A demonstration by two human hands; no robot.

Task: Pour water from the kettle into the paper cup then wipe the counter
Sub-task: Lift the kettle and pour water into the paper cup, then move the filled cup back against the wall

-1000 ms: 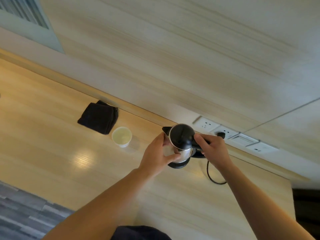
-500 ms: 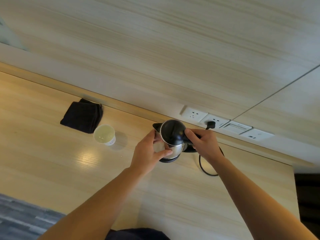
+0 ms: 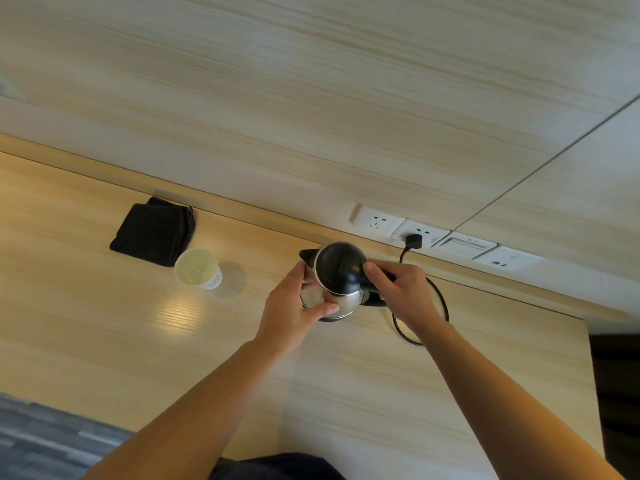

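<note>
Nothing much has shifted on the desk (image 3: pixel 104 341) since a second ago: your view has drifted so that everything sits a little lower and further left in frame, while both of your hands stay wrapped on the kettle exactly as they were. Start with that broad wooden desk, which runs along the wall; the kettle (image 3: pixel 337 277) stands on it near the back edge, just in front of the sockets (image 3: pixel 377 221), with its black cord (image 3: pixel 420 306) plugged in behind and looping on the desk behind your right wrist. Your left hand (image 3: pixel 294 306) is cupped on the steel body and your right hand (image 3: pixel 398 292) is closed around the black handle, so both are clamped on it. Next, the folded black cloth (image 3: pixel 154 232) lies against the back edge, well to the left. Smallest is the paper cup (image 3: pixel 197 268), upright and open, just in front of the cloth's near corner and touching or nearly so. What matters for you is direction: the cup lies to the left of the kettle, on your left hand's side, and the spout already points that way. I judge the pour needs a lift and a carry leftward; watch that the cord does not drag.
</note>
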